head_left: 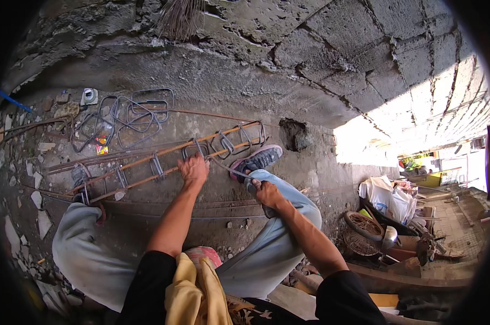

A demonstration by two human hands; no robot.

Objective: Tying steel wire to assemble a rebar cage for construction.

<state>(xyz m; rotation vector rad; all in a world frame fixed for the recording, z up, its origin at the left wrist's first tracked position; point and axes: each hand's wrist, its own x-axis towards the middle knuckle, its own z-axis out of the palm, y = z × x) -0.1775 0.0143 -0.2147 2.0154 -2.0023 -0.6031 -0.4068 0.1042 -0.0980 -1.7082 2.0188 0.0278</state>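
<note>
Rusty rebar cage point(163, 160) lies on the concrete ground point(212, 86), far from the knees. Left hand point(193, 169) closes on its near bar; right hand point(266, 192) grips a thin tie wire point(226, 167). Better pull the wire tight while steadying the bar firmly.

Daylight enters from the right, where the sunlit grey block wall point(445, 103) is overexposed to white glare. The rough concrete ground point(223, 86) lies in even shade, with soft shadows. Focus is sharp centrally. Fisheye distortion bends straight edges toward the rim (black vignette encloses the frame).
</note>
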